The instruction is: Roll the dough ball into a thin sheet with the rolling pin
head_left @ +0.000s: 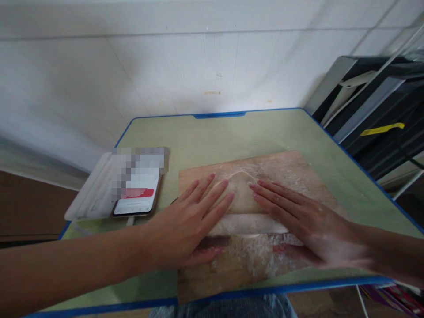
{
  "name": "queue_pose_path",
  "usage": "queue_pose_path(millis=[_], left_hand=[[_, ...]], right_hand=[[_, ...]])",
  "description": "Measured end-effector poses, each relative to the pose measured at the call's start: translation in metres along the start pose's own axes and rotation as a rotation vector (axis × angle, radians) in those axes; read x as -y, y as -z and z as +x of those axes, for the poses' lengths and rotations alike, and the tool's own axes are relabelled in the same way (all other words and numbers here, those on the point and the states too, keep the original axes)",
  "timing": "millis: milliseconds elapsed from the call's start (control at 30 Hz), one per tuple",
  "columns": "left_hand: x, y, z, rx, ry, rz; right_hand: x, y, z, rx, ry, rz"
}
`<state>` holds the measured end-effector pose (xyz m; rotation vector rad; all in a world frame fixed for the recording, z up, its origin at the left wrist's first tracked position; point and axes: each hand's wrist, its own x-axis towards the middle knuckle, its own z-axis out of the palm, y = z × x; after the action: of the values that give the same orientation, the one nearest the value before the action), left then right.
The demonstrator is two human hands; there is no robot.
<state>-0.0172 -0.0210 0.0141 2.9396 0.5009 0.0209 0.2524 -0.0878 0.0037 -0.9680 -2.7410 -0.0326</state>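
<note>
A thin sheet of pale dough (243,190) lies on a floured wooden board (202,282), its far edge rising to a rounded point. Across it runs a whitish, flour-dusted cylinder (250,224) that looks like a rolling pin; both its ends disappear under my hands. My left hand (195,221) lies over the left end, fingers stretched forward and apart along the dough's left side, thumb on the near side. My right hand (304,221) covers the right end likewise, its outstretched fingertips on the dough's right side. Flour whitens the right wrist.
Left of the board, a lit phone (137,194) with a cable attached leans on a translucent plastic case (91,190). The green table (212,137) has a blue rim and meets a white wall (185,70). Dark flat items (380,106) stand beyond its right edge.
</note>
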Motion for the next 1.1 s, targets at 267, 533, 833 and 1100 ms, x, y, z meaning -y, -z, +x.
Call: queue_pose_path(millis=[267, 533, 833, 1100], left_hand=[[-0.007, 0.001, -0.003, 0.0, 0.007, 0.021], [-0.011, -0.001, -0.004, 0.024, 0.013, 0.077], [-0.017, -0.003, -0.007, 0.036, -0.007, 0.138], [-0.027, -0.004, -0.01, 0.023, 0.003, 0.137]], right_hand=[[0.003, -0.001, 0.0, -0.026, 0.004, -0.01], [0.008, -0.002, -0.004, -0.013, 0.004, -0.052], [0.014, -0.006, -0.01, -0.008, 0.021, -0.116], [0.019, -0.007, -0.012, -0.037, 0.045, -0.151]])
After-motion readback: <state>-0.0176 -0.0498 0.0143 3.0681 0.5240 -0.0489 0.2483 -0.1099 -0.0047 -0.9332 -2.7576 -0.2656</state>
